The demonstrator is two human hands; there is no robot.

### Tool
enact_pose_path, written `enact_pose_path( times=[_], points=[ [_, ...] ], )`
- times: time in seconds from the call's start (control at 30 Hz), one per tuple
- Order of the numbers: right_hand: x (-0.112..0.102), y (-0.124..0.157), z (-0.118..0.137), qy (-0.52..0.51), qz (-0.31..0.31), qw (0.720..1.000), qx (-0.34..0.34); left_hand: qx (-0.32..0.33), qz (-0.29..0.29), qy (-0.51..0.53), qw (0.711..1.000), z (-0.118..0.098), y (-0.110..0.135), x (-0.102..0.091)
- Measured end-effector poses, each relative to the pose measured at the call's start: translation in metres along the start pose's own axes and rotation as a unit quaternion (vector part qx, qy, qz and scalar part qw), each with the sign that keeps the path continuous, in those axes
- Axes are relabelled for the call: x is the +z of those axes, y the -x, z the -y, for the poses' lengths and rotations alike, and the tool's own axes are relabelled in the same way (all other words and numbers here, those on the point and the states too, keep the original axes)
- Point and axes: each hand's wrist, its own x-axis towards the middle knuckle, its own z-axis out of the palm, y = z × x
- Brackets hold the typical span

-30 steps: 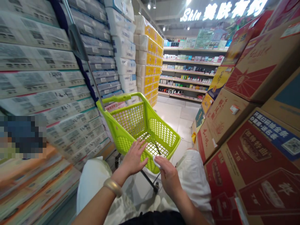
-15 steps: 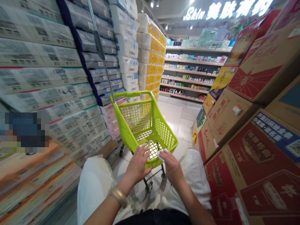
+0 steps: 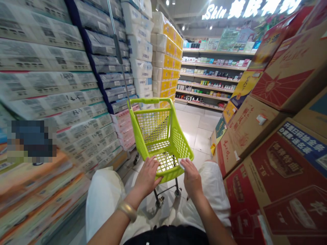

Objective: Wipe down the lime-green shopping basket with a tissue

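The green cart [image 3: 180,141] stretches toward eleven o'clock, just past the left hand [image 3: 148,173], loosely spread, and right hand [image 3: 192,175], pinching something white [image 3: 182,164].

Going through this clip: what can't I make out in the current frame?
All in the head view:
- White item: mostly hidden by the right hand, so its kind is unclear.
- Metal pole at the cart: upper end cut off by the top edge.
- Products on the far shelves: labels too small to read.
- Far-left patch: pixelation hides what lies beneath.
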Motion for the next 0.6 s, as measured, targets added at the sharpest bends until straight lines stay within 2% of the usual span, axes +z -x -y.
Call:
enact_pose_path(
  times=[0.1, 0.13, 0.2, 0.27, 0.33, 0.43, 0.5, 0.6],
  points=[
    [0.002, 0.001, 0.002, 0.005, -0.018, 1.000, 0.014, 0.004, -0.011, 0.007, 1.000, -0.001, 0.000, 0.002],
    [0.006, 0.003, 0.010, -0.010, -0.004, 1.000, -0.006, 0.005, -0.016, 0.012, 1.000, -0.002, 0.000, 0.003],
    [0.014, 0.007, 0.029, -0.053, 0.062, 0.994, -0.072, 0.006, -0.022, 0.022, 0.999, -0.003, 0.001, 0.003],
    [0.017, 0.009, 0.038, -0.079, 0.101, 0.987, -0.101, 0.008, -0.021, 0.024, 0.999, -0.003, 0.002, 0.003],
    [0.013, 0.007, 0.030, -0.074, 0.086, 0.990, -0.079, 0.007, -0.015, 0.022, 1.000, -0.003, 0.003, 0.002],
    [0.002, 0.001, 0.005, -0.025, 0.001, 1.000, 0.000, -0.001, -0.012, 0.025, 1.000, -0.004, 0.005, -0.001],
    [-0.001, -0.001, 0.000, -0.005, -0.027, 0.999, 0.024, -0.005, -0.014, 0.034, 0.999, -0.005, 0.005, -0.002],
    [0.007, 0.004, 0.023, -0.038, 0.033, 0.998, -0.039, -0.005, -0.023, 0.044, 0.999, -0.006, 0.005, -0.001]
  ],
)
